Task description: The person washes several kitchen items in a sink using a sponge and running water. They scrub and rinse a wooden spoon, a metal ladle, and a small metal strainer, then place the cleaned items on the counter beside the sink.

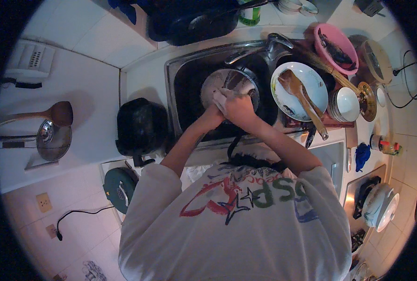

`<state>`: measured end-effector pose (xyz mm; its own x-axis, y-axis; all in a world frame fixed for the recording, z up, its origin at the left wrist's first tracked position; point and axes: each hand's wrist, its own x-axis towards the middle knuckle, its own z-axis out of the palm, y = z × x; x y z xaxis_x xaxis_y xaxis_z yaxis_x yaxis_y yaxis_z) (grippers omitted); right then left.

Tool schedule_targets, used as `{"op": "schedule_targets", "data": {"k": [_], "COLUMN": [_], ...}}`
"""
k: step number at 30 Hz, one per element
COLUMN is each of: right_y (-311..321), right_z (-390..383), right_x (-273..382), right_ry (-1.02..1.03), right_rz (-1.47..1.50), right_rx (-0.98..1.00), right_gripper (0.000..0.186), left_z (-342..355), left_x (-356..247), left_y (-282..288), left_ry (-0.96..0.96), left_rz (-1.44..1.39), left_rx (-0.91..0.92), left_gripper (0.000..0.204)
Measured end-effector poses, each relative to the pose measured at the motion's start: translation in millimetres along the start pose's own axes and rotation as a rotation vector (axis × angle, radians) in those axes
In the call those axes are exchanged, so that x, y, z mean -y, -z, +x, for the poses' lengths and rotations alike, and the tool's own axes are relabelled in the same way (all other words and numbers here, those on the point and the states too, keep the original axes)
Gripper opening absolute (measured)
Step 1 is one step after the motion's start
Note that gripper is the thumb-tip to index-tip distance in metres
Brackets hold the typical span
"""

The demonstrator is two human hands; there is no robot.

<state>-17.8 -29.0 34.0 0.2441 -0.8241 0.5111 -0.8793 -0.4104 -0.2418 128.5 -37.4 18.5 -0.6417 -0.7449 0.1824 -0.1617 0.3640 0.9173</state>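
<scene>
Over a round, light-coloured pot (209, 89) in the dark sink (172, 86), my two hands are pressed together. My left hand (220, 100) is closed, its fingers bunched against the other hand. My right hand (240, 107) curls round in front of it, also closed. Whatever lies between them is hidden; a pale patch shows at the fingers, too unclear to name. Just behind the hands, the faucet (275, 48) stands at the sink's far edge, with its spout reaching left. The pot's inside is greyish and partly covered by my hands.
Right of the sink, a white plate (283, 100) holds a wooden spatula (307, 99), beside stacked bowls (348, 104). A pink basin (322, 36) stands far right. On the left sits a black drawer-like container (142, 125); a green-lidded appliance (118, 186) is nearer. Ladles (60, 114) hang farther left.
</scene>
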Motion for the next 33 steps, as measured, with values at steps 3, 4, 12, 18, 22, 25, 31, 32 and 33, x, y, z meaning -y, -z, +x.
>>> {"op": "schedule_targets", "data": {"k": [3,4,12,18,22,25,31,32,33], "right_y": [15.0,18.4,20.9,23.2,34.5,45.0,41.1,37.9,33.9], "right_z": [18.9,25.6,19.5,27.6,33.3,44.0,39.1,36.1,31.8], "right_x": [-5.9,-10.5,-4.6,-12.4,-9.3,-12.7,-0.3,0.9,3.3], "right_ry": [-0.189,-0.31,-0.147,-0.421,-0.238,-0.421,-0.129,-0.146,-0.148], "right_rz": [-0.033,-0.05,-0.058,-0.024,-0.178,-0.042,-0.218,-0.28,-0.306], "right_rx": [-0.012,-0.048,-0.209,-0.192,-0.038,0.022,0.195,0.085,0.056], "right_gripper": [0.014,0.014,0.016,0.016,0.018,0.014,0.014,0.014,0.014], "left_z": [3.7,3.1,11.5,13.5,16.4,17.4,21.3,21.6,22.1], "left_x": [-6.5,-9.1,-16.7,-20.2,-24.0,-25.5,-24.4,-25.0,-26.1], "left_y": [-0.4,0.9,7.3,9.1,10.1,9.1,11.3,12.2,13.2], "left_ry": [0.216,0.51,0.218,0.348,0.24,0.325,0.179,0.138,0.111], "left_rz": [0.013,-0.016,0.089,0.089,0.189,0.262,0.188,0.239,0.291], "left_rx": [0.144,0.267,0.215,0.304,0.267,0.314,0.244,0.242,0.229], "left_gripper": [0.022,0.024,0.037,0.037,0.033,0.032,0.024,0.024,0.024]}}
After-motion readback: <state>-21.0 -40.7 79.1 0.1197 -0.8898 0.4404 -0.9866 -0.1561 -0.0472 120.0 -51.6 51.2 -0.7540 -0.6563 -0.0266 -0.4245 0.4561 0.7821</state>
